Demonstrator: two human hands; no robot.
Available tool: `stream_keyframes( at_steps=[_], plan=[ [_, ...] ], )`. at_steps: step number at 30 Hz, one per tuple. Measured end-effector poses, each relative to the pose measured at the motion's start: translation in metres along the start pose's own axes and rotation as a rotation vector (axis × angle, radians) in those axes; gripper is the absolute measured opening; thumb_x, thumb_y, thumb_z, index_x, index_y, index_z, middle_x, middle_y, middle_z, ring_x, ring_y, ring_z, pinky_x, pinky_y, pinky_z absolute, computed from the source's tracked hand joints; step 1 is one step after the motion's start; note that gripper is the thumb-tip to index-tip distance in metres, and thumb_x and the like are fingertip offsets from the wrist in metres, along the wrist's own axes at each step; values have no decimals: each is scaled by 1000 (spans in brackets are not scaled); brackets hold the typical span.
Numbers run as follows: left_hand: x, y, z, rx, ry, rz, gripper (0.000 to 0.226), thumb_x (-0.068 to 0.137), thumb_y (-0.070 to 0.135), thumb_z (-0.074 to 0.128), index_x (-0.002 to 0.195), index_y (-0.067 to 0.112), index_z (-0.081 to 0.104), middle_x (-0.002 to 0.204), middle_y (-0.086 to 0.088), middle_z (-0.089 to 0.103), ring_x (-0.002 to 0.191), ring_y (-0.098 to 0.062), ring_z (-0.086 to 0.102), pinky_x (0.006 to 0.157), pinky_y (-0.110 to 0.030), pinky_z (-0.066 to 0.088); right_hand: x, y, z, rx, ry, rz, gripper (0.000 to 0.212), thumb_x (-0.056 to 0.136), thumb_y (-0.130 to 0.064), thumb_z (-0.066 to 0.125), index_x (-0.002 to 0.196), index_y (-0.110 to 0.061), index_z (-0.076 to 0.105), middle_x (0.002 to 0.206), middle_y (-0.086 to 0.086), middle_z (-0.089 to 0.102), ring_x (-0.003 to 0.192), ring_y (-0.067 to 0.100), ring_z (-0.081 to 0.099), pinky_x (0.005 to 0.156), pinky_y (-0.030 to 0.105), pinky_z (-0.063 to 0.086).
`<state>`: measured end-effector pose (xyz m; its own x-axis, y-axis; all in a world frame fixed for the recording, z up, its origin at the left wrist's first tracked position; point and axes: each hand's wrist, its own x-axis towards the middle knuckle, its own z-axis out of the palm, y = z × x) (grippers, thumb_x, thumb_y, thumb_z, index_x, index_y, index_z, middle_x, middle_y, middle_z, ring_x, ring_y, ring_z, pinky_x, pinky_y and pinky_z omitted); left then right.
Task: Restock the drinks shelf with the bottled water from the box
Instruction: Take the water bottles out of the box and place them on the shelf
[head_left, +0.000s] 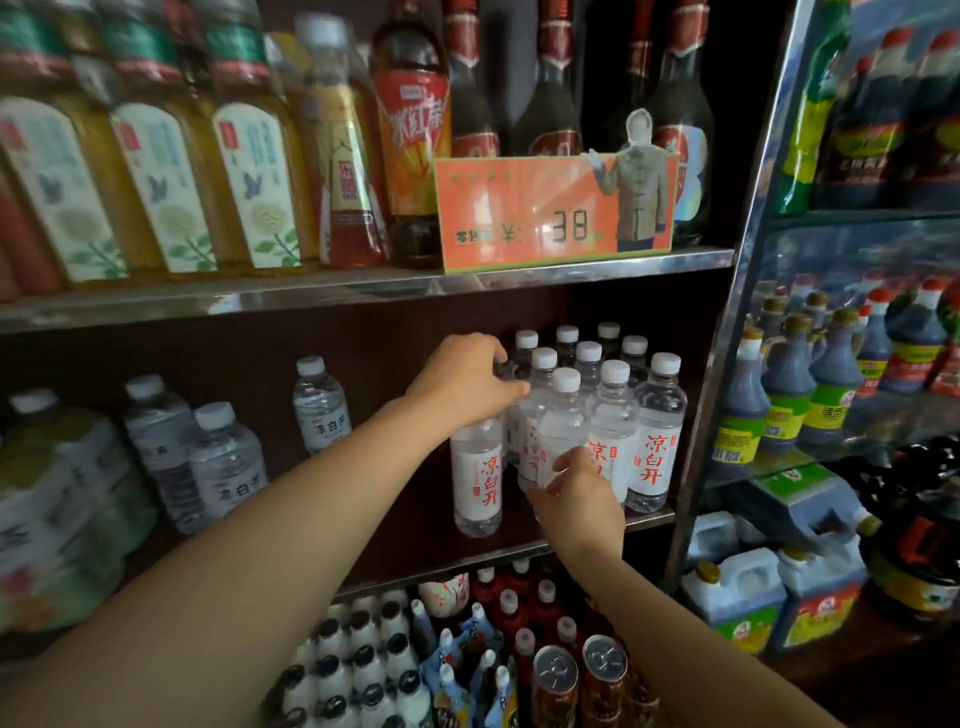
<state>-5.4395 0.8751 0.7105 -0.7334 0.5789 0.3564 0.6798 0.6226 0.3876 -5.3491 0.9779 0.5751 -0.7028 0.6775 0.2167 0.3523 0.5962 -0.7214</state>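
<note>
A cluster of several clear water bottles (652, 431) with white caps and red-lettered white labels stands at the right end of the middle shelf (467, 558). My left hand (465, 376) grips the top of one water bottle (477, 478) at the cluster's left edge, its cap hidden under my fingers. My right hand (579, 501) holds the lower part of another water bottle (561, 421) at the front of the cluster. Three smaller water bottles (322, 405) stand apart further left on the same shelf. The box is not in view.
Tea and soft-drink bottles (249, 171) fill the upper shelf, with an orange price card (550, 208) at its edge. Wrapped multipacks (57, 509) sit at far left. Cans and bottles (556, 675) fill the shelf below. A metal rack (727, 332) of sauce bottles stands on the right.
</note>
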Motion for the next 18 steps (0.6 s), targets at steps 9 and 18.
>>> stream_keyframes(
  at_steps=[9,18],
  plan=[
    [-101,-69,-99,52,63,-204,49,82,43,68,122,18,60,126,-1,62,117,-18,57,99,-32,46,-56,-106,7,-35,-123,-244,30,84,-42,65,102,-25,47,91,-5,69,96,21,65,70,30,44],
    [-289,-180,-198,101,100,-606,55,80,38,72,125,11,58,126,-5,61,115,-21,58,96,-31,47,-184,-232,82,27,-541,-480,41,84,-45,66,116,-21,54,99,-3,70,95,19,65,73,30,51]
  ],
)
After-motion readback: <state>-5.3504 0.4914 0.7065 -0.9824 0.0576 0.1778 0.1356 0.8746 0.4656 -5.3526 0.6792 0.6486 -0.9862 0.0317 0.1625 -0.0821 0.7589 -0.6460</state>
